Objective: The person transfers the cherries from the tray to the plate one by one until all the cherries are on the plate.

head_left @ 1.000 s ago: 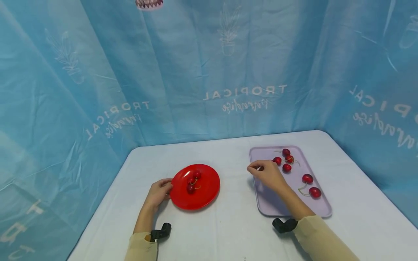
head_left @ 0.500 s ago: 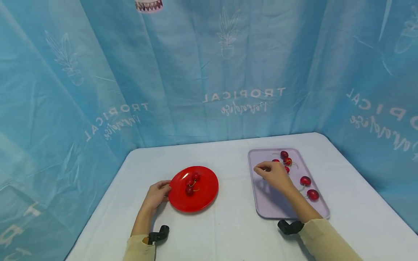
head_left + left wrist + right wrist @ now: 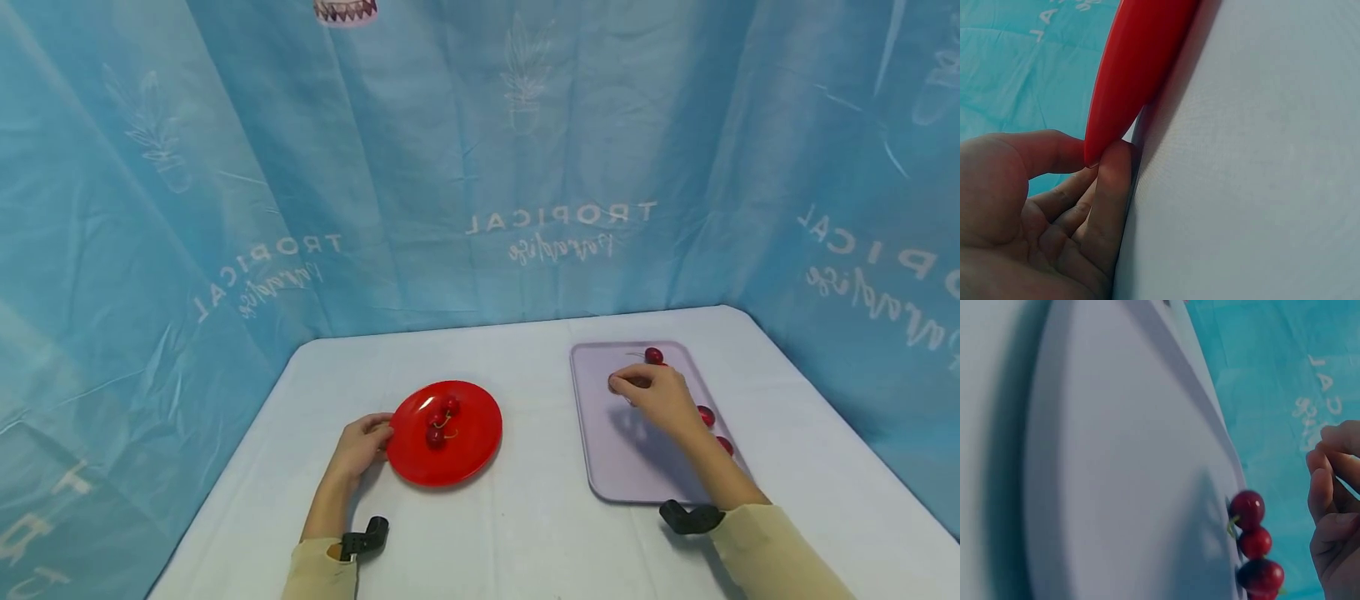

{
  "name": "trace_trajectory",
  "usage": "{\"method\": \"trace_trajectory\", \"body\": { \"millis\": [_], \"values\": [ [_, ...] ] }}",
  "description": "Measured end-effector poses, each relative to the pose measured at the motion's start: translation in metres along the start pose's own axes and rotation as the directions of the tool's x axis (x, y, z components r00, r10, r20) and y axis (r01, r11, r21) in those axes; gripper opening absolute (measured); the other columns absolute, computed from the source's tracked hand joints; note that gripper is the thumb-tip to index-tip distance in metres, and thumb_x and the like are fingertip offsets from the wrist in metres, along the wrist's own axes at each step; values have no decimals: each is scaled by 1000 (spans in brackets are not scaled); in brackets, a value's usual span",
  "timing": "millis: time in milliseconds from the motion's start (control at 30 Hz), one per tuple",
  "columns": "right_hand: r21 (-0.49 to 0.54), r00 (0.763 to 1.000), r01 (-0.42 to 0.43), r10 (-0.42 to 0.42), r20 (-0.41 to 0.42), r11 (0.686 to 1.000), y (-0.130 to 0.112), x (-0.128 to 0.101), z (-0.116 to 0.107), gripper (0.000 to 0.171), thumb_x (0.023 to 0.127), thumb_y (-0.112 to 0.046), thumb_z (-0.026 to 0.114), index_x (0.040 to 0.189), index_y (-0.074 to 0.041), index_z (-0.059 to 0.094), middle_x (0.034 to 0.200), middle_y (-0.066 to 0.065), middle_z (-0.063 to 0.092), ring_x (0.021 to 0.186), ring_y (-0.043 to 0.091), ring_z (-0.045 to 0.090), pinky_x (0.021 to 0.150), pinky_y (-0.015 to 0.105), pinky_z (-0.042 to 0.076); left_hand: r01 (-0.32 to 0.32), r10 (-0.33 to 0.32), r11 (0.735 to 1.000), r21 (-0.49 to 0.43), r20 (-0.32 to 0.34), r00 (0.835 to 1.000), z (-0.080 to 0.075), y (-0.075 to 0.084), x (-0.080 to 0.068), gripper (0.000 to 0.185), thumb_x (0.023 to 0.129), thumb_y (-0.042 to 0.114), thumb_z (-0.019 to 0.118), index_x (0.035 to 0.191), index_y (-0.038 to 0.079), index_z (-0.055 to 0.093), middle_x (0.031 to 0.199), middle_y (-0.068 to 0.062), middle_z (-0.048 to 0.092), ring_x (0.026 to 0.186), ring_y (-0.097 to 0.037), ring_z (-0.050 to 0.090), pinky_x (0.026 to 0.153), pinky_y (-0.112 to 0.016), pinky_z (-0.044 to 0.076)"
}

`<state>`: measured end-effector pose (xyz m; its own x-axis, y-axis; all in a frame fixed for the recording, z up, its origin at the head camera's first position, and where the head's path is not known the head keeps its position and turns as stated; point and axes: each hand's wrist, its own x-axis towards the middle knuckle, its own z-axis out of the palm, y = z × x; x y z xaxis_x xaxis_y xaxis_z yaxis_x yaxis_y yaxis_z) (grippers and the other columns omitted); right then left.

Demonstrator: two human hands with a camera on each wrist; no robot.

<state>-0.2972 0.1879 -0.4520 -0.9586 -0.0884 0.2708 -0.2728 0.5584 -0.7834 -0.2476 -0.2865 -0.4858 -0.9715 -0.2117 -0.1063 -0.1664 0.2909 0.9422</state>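
My left hand point(image 3: 358, 448) grips the near-left rim of a round red plate point(image 3: 480, 450). In the left wrist view, the thumb lies on one face of the plate point(image 3: 1129, 69) and a finger point(image 3: 1115, 175) on the other. Several cherries point(image 3: 437, 437) with stems lie on the plate. My right hand point(image 3: 663, 402) hovers over a pale purple tray point(image 3: 622, 467), its fingertips drawn close together with nothing visible between them. A cherry point(image 3: 613, 384) shows right at its thumb and fingertips. In the right wrist view, a group of cherries point(image 3: 1249, 510) sits below the hand point(image 3: 1338, 512).
More cherries point(image 3: 654, 356) lie at the tray's far side, and two others point(image 3: 705, 415) are partly covered by the right forearm. White cloth covers the table point(image 3: 525, 533). Blue printed curtains point(image 3: 480, 150) hang behind and at both sides.
My right hand has moved rightward from the tray's left edge to over its middle, covering more cherries. The left hand keeps its grip on the plate rim.
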Motion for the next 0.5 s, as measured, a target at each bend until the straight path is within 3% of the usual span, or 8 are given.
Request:
{"method": "trace_trajectory", "body": {
  "millis": [233, 500],
  "values": [
    [8, 994, -96, 96, -53, 995, 6, -5, -17, 37, 91, -39, 65, 108, -6, 71, 94, 14, 69, 78, 28, 63, 64, 26, 51, 9, -9, 1000, 6, 9, 1000, -1, -2, 0, 34, 94, 13, 56, 125, 1, 58, 109, -15, 63, 87, -24, 60, 70, -32, 56],
    [-72, 992, -102, 96, -84, 992, 8, -5, -32, 43, 91, -42, 63, 111, -5, 70, 101, 15, 68, 87, 28, 58, 72, 33, 49, 4, -4, 1000, -10, 23, 1000, -3, 8, -5, 34, 94, 11, 55, 126, 0, 57, 112, -15, 63, 86, -20, 61, 69, -31, 56]
  ]
}}
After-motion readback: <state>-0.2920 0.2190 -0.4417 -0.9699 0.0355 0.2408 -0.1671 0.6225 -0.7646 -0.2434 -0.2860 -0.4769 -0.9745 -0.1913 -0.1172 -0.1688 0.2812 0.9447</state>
